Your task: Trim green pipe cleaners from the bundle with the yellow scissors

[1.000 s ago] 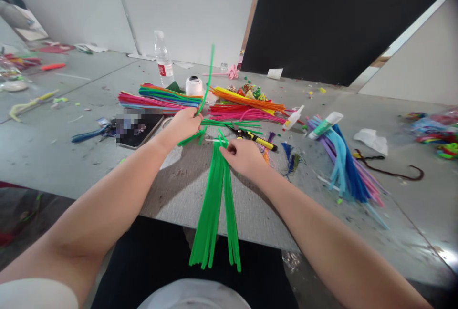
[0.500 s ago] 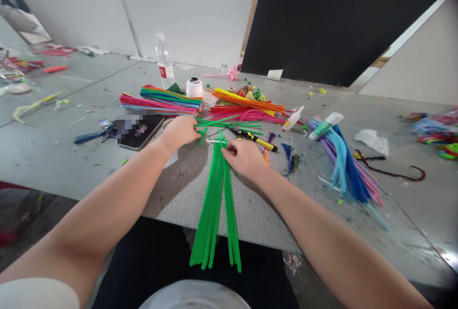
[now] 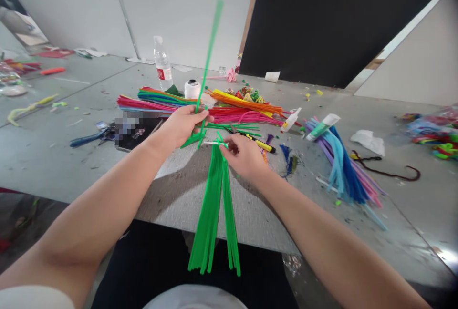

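Observation:
My left hand (image 3: 185, 127) is closed around a green pipe cleaner (image 3: 212, 44), whose long free end stands upright and is blurred. Short green ends also show beside its fingers. To its right, my right hand (image 3: 245, 154) pinches a thin white stick (image 3: 210, 143). From this stick a row of green pipe cleaners (image 3: 207, 209) hangs down past the table edge, split into a wide bunch and a narrow one. Just behind the hands lie more green pipe cleaners (image 3: 246, 128) and yellow-handled pliers (image 3: 263, 143), partly covered by my right hand.
Piles of coloured pipe cleaners (image 3: 157, 95) lie across the grey table (image 3: 171, 194). Around them are a water bottle (image 3: 162, 66), a white thread spool (image 3: 192, 90), a phone (image 3: 139, 132), blue-handled pliers (image 3: 88, 138), a glue bottle (image 3: 290, 120) and a glue stick (image 3: 323, 127).
My left hand has raised a green pipe cleaner from the pile behind, and it now points upward. My right hand still grips the white stick in about the same place.

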Demonstrator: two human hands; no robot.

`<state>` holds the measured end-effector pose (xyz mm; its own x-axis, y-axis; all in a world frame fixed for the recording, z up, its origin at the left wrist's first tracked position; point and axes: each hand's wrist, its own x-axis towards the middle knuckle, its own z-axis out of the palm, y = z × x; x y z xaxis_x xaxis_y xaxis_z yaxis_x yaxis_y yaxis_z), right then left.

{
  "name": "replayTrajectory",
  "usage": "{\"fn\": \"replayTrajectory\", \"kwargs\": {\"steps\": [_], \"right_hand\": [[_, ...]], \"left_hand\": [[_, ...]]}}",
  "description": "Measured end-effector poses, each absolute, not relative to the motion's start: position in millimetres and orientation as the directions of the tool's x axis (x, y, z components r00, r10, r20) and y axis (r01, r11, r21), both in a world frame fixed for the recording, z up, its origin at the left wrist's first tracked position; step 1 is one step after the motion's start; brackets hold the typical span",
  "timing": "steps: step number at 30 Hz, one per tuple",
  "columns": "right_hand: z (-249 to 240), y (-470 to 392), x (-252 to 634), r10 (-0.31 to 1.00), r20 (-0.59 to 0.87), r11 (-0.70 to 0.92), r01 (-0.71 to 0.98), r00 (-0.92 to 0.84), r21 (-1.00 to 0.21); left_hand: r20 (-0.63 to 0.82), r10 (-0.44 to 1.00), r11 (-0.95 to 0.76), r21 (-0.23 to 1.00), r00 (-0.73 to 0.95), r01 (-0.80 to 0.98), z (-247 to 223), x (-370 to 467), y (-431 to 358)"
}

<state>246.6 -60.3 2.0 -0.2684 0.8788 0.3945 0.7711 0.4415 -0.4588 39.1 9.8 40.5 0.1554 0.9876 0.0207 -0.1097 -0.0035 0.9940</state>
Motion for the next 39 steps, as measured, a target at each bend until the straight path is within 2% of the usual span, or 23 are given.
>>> {"fn": "replayTrajectory", "kwargs": {"steps": [3,7,12,16,24,31,39], "right_hand": [[5.5,-64.9,244.2,0.808,0.468,0.553,0.733,-0.357,-0.396],[8.7,-69.5,238.3,0.77,0.434,0.621,0.706,-0.468,-0.341],[6.7,-69.4,234.6,0.78,0.388,0.618,0.705,-0.492,-0.349],[3.3,-67.7,237.5,0.769,0.37,0.636,0.682,-0.522,-0.361],[2.3,-68.8,242.7,0.695,0.357,0.713,0.539,-0.624,-0.449],[-4.3,-66.0,243.9,0.63,0.532,0.776,0.433,-0.566,-0.459],[-4.8,-68.4,243.0,0.651,0.597,0.752,0.503,-0.469,-0.425]], "left_hand": [[-0.083,0.983,0.128,0.949,0.162,-0.289,42.9,50.5,0.9],[-0.165,0.96,0.247,0.881,0.225,-0.405,41.1,64.1,-11.2],[-0.214,0.938,0.312,0.864,0.273,-0.395,39.0,73.2,-22.3],[-0.195,0.928,0.306,0.883,0.316,-0.356,39.9,71.8,-24.6],[-0.202,0.89,0.384,0.816,0.409,-0.432,41.7,67.1,-20.1],[-0.191,0.872,0.431,0.739,0.451,-0.518,45.4,69.0,-25.4],[-0.187,0.882,0.437,0.665,0.432,-0.606,40.7,76.5,-30.9]]}}
